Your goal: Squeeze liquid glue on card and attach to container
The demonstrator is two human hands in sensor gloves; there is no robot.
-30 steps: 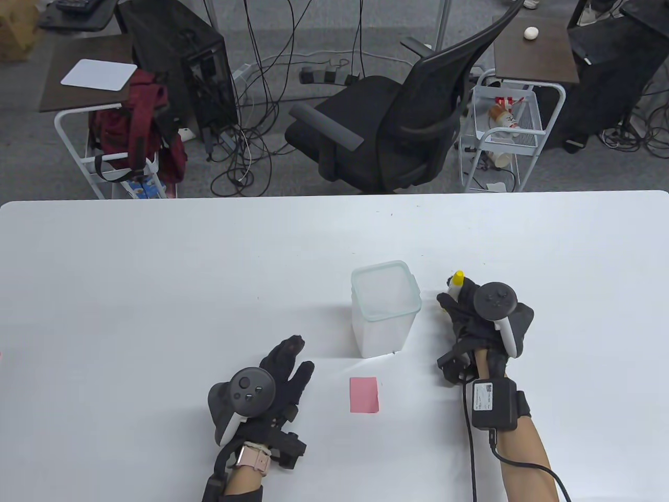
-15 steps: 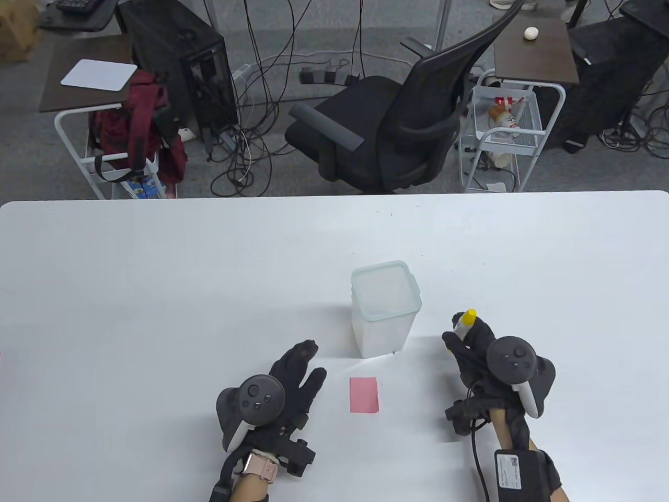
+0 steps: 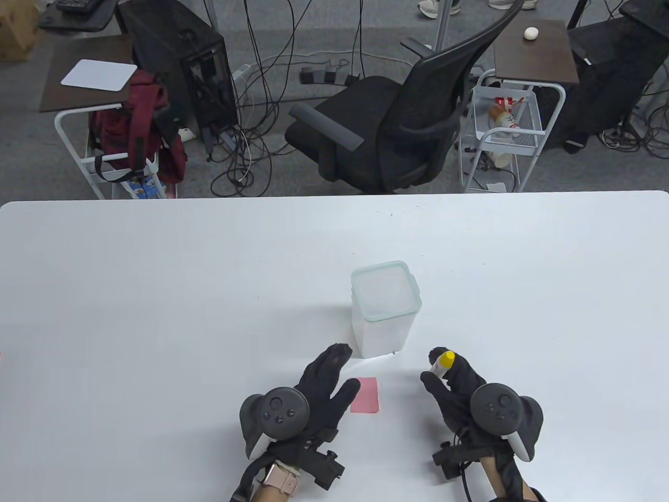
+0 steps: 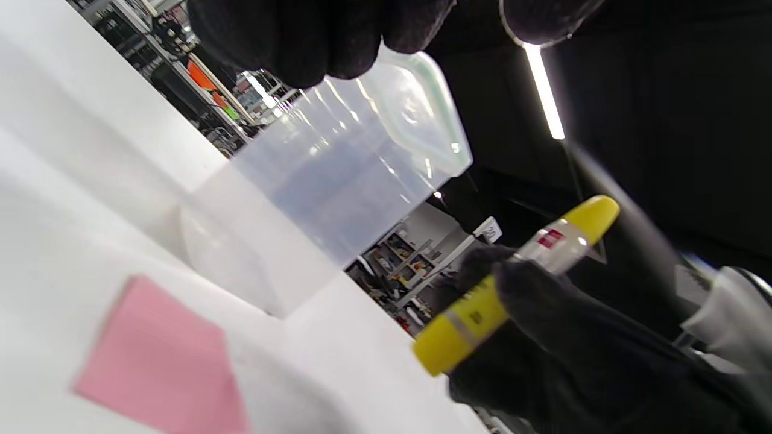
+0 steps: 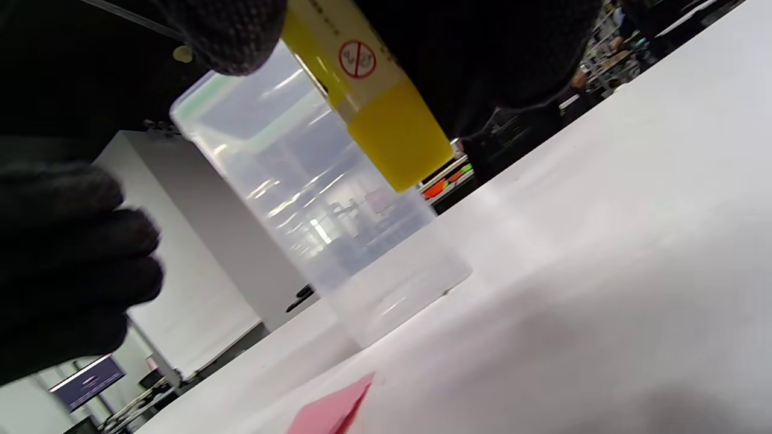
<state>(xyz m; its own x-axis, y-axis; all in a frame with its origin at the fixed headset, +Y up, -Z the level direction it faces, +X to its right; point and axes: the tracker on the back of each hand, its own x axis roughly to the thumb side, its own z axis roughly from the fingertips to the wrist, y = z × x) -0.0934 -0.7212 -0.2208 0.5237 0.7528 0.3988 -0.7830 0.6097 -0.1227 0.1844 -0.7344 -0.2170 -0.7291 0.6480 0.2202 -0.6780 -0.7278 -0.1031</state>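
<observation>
A clear plastic container (image 3: 385, 308) with a pale green rim stands upright mid-table; it also shows in the left wrist view (image 4: 338, 181) and the right wrist view (image 5: 301, 199). A pink card (image 3: 367, 401) lies flat just in front of it, seen too in the left wrist view (image 4: 163, 361) and the right wrist view (image 5: 329, 410). My right hand (image 3: 454, 384) grips a yellow-capped glue bottle (image 3: 443, 362), held above the table right of the card; the bottle shows in both wrist views (image 4: 512, 283) (image 5: 368, 96). My left hand (image 3: 329, 379) is open, fingers spread, at the card's left edge.
The white table (image 3: 157, 293) spreads wide on both sides. Beyond its far edge stand a black office chair (image 3: 397, 120) and a white wire cart (image 3: 502, 130).
My right hand carried the glue bottle from beside the container back and left, to just right of the card. My left hand moved right, up to the card's left edge.
</observation>
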